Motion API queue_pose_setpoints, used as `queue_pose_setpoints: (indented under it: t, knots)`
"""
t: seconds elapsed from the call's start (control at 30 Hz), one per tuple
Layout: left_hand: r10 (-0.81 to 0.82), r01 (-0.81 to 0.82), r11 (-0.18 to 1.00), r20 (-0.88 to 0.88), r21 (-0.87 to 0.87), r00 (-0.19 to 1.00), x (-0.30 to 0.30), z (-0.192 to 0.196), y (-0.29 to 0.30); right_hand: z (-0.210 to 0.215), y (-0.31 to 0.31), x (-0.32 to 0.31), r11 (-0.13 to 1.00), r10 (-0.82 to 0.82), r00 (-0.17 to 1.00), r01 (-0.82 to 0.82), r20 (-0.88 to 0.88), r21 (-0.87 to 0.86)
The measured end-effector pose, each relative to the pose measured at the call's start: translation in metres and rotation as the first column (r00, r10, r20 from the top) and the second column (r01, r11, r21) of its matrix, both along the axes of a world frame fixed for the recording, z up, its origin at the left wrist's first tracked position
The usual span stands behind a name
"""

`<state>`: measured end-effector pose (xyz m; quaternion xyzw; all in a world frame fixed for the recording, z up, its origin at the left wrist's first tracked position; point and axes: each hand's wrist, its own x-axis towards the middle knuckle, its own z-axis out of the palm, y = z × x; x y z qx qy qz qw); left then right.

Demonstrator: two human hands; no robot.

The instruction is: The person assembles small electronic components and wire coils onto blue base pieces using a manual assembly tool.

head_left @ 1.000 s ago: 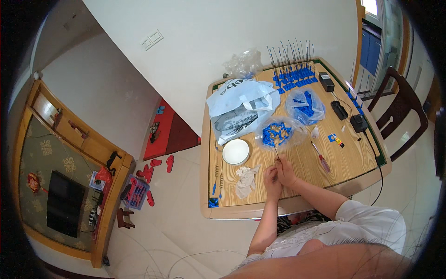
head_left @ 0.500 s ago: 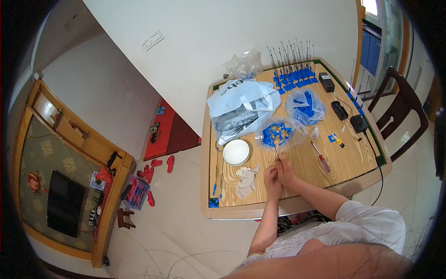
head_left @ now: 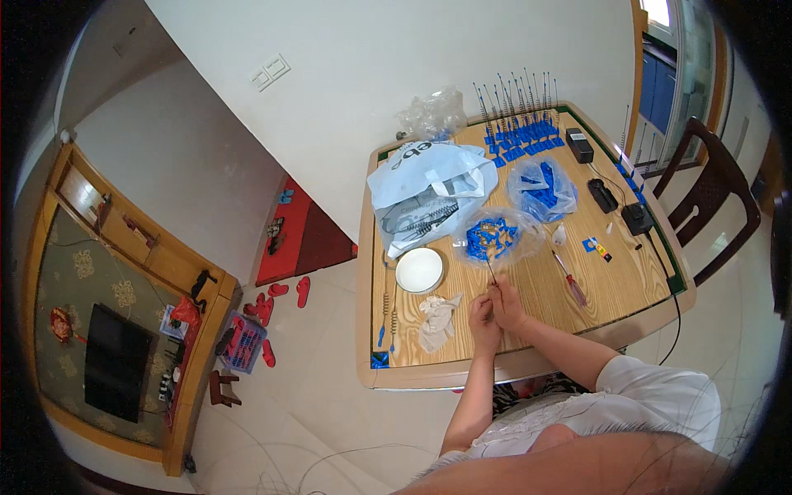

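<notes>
Near the front edge of the table, my left hand point(head_left: 484, 320) and my right hand point(head_left: 508, 307) are closed and pressed side by side. A thin dark rod point(head_left: 491, 266) sticks up from my right hand's fingertips toward a clear plastic bag of small blue and metallic parts point(head_left: 492, 239). Its lower end is hidden by my fingers. What my left hand's fingers close on is also hidden. To the left lie a crumpled white cloth point(head_left: 439, 322) and a white bowl point(head_left: 419, 271). A screwdriver point(head_left: 570, 282) with a reddish clear handle rests to the right.
Several springs on blue bases point(head_left: 528, 136) stand at the back of the table point(head_left: 528, 373). A pale blue bag point(head_left: 429, 186) holds more springs, beside a bag of blue pieces point(head_left: 542, 191). Black adapters point(head_left: 637, 219) and a cable lie right. A wooden chair point(head_left: 714, 198) stands beyond.
Almost nothing differs. Both hands stay together in the same place with the rod, and the things on the table have not moved.
</notes>
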<state>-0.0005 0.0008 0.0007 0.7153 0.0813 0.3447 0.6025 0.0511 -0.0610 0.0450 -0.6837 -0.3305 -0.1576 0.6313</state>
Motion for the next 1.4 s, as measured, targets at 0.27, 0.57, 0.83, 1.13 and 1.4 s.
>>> queue_pose_setpoints:
  t: [0.27,0.57,0.83,1.13,1.4]
  knots:
    - [0.009,-0.009,1.0,0.002,-0.004,1.0,0.0006,0.0009,-0.0017,-0.0038,0.0004,0.0018,1.0,0.003,1.0,-0.003,-0.016,0.018]
    - [0.009,-0.009,1.0,-0.022,-0.012,1.0,0.0004,0.002,-0.0041,-0.0053,-0.0016,0.0033,1.0,0.004,1.0,-0.004,0.006,0.01]
    - [-0.004,0.004,1.0,-0.024,-0.018,1.0,-0.0002,0.0028,-0.0024,-0.0061,-0.0028,0.0032,1.0,0.02,0.999,-0.021,-0.034,-0.018]
    - [-0.001,0.0,0.999,-0.023,-0.042,1.0,0.0001,0.0033,-0.0032,-0.0019,-0.0011,0.0015,1.0,0.003,1.0,-0.003,-0.011,0.004]
    - [0.004,-0.004,1.0,-0.028,0.018,1.0,-0.0006,0.0039,-0.0019,-0.0035,-0.0001,0.0026,1.0,-0.011,1.0,0.011,0.025,0.011]
